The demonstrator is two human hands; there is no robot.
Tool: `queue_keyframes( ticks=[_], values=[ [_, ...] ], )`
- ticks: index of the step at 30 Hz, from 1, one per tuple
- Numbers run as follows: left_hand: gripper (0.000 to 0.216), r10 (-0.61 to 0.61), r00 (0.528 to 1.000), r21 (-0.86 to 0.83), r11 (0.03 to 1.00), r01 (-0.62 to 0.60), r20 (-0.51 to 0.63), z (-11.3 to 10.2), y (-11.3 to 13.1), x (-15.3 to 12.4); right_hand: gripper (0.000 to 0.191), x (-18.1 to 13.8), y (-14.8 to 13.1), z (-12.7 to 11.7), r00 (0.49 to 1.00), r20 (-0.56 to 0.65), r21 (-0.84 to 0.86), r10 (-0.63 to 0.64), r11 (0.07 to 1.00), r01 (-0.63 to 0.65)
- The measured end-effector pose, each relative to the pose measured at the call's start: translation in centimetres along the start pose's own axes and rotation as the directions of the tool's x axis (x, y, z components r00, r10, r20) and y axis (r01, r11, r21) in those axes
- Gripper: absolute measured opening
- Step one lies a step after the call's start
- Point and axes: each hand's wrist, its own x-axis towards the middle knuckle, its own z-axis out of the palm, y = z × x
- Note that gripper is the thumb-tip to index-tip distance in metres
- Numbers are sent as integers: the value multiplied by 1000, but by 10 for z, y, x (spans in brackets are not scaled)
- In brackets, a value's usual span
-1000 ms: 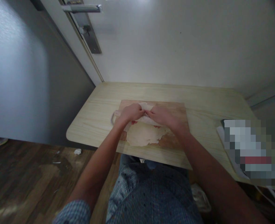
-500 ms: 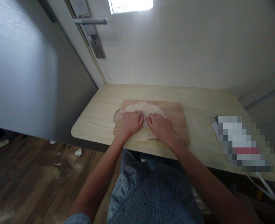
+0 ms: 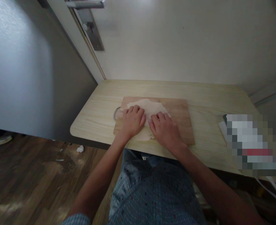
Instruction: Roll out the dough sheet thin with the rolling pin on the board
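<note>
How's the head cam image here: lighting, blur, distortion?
Head view: dim, darkening toward the corners; wide-angle bend slants the door handle; a pixelated patch masks something at the right edge of the table; left hand and right hand on the dough are soft but readable against the board.

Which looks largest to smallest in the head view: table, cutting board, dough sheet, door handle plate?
1. table
2. cutting board
3. dough sheet, partly covered
4. door handle plate, though it is farther from the camera, so unsure
</note>
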Motion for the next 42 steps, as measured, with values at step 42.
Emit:
queue_keyframes(
  ticks=[42],
  values=[
    [40,-110,987,-76,990,119,119,11,-19,51,45,5,27,3,995,67,153,-75,986,64]
  ],
)
